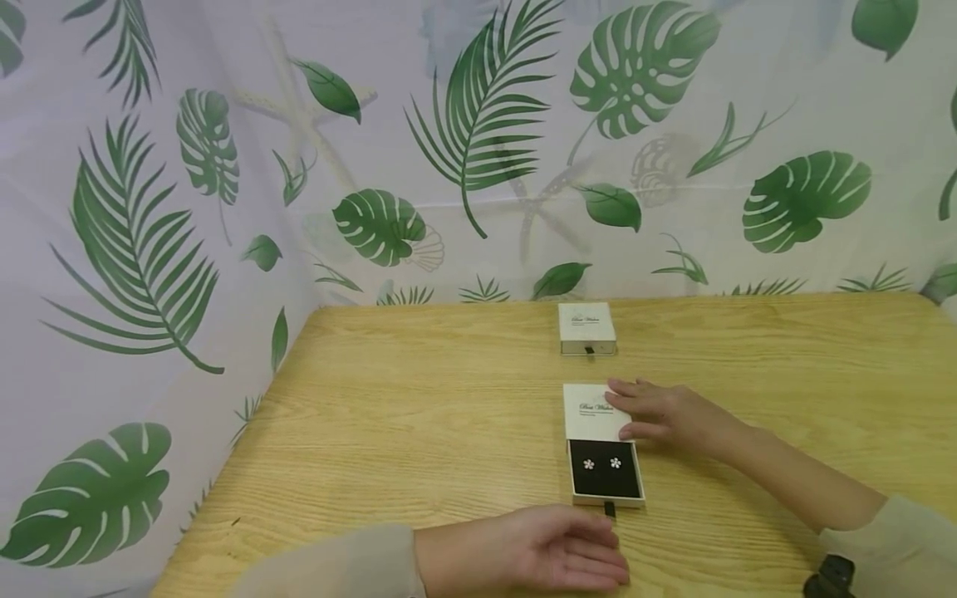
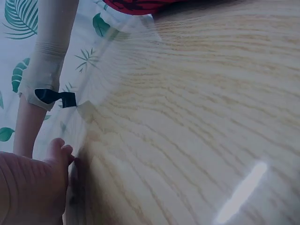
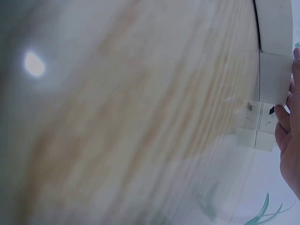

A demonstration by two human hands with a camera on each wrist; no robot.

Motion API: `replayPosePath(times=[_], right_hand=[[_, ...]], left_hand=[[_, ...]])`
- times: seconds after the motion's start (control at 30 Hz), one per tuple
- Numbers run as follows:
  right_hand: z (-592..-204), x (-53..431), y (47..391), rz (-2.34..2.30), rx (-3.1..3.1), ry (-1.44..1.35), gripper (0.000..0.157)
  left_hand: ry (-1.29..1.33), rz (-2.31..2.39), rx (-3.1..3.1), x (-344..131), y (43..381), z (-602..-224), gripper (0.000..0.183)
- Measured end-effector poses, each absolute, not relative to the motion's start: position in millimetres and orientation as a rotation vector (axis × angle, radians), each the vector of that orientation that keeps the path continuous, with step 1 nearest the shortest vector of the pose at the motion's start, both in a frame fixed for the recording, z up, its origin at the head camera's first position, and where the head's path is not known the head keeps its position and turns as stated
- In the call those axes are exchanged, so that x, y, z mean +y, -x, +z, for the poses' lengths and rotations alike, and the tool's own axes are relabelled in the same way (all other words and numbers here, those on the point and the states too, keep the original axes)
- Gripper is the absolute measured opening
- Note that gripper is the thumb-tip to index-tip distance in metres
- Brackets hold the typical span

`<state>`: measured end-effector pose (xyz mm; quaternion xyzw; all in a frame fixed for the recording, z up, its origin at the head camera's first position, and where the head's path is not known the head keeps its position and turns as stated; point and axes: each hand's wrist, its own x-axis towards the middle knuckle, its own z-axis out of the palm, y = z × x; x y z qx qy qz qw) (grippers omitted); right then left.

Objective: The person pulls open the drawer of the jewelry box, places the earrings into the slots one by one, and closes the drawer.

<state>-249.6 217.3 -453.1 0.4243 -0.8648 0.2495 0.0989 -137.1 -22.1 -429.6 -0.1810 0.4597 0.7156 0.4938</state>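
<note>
A small white jewelry box (image 1: 586, 413) lies on the table with its drawer (image 1: 641, 497) slid out toward me. In the drawer, two flower-shaped stud earrings (image 1: 615, 463) sit on a black pad, and a black pull tab (image 1: 610, 510) sticks out in front. My right hand (image 1: 669, 418) rests on the right side of the box's sleeve, fingers fairly straight over its top. The right wrist view shows those fingers (image 3: 282, 123) at the sleeve's edge. Just in front of the drawer is my left hand (image 1: 553, 550), palm turned partly up, fingers loosely bent and holding nothing.
Farther back stands a second white box (image 1: 586, 324), shut, with its own black tab. The wooden table (image 1: 419, 399) meets a leaf-printed cloth (image 1: 478, 166) at the back and left. A red patterned thing (image 2: 140, 5) shows at the top of the left wrist view.
</note>
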Motion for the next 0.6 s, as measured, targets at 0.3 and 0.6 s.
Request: replayPosePath(times=[0.3,0.6], right_hand=[[-455,218,249,0.717,-2.570,-1.251,0.050],[-453,218,249,0.717,-2.542,-1.252,0.049]], left_hand=[[0.553,1.835,1.093,-6,139,-434,0.036],[0.619,1.870,1.101,1,145,-438,0.024]])
